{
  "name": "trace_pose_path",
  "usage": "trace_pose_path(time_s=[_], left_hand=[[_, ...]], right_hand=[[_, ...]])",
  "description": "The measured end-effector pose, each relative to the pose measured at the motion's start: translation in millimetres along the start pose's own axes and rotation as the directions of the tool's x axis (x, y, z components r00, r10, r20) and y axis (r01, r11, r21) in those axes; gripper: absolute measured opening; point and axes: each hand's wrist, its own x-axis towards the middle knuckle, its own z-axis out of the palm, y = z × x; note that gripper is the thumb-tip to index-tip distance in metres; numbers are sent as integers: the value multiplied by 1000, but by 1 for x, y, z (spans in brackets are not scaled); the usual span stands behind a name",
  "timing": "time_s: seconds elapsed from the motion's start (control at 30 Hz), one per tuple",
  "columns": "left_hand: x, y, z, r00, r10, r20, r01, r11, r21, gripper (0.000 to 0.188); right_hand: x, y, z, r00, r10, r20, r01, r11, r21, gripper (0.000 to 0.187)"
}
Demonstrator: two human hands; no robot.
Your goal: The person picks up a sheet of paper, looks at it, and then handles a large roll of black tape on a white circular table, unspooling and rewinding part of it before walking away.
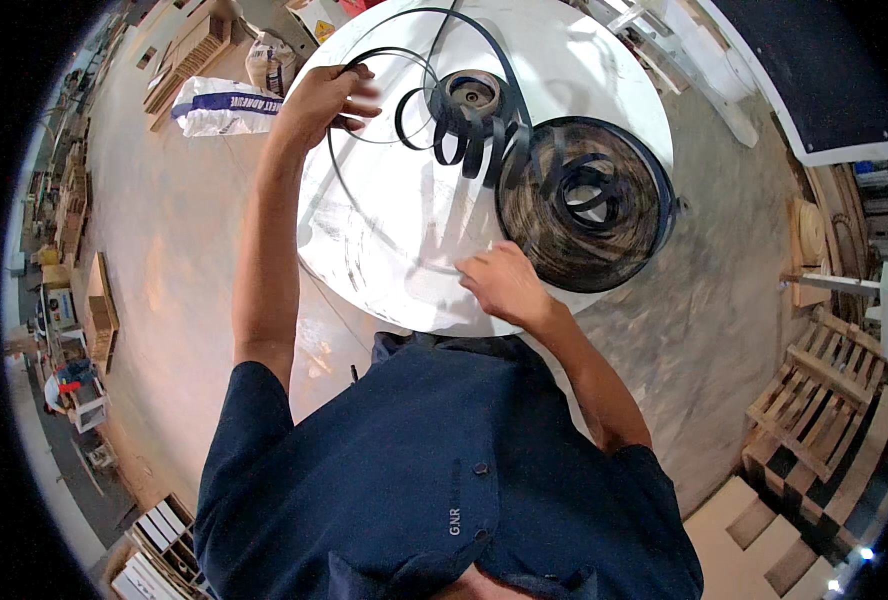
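A long, narrow black strip (509,75), like edge banding, lies in loops and curls across a round white table (384,290). Part of it is wound in a large flat coil (534,240) at the right of the table, and more curls surround a small round hub (474,95) near the far side. My left hand (329,105) is over the table's far left edge, fingers spread and partly blurred, with a strip loop running against it. Closer to me, my right hand (506,287) is closed in a pinch where the strip's thin curve reaches its fingertips.
On the floor beyond my left arm lie a white and blue bag (226,107), another sack (270,62) and stacked brown boards (192,50). Wooden pallets (824,390) stand at the right. A dark panel with a white edge (834,70) is at the far right.
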Motion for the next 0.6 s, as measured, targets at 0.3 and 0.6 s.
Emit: trace_pose_path(time_s=[0.3, 0.6], left_hand=[[-25, -40, 14, 830, 511, -226, -328, 773, 544, 66], [-165, -70, 93, 894, 442, 70, -443, 853, 275, 31]], right_hand=[[2, -35, -33, 887, 268, -375, -147, 936, 319, 15], [7, -47, -39, 970, 150, -192, -150, 989, 15, 14]])
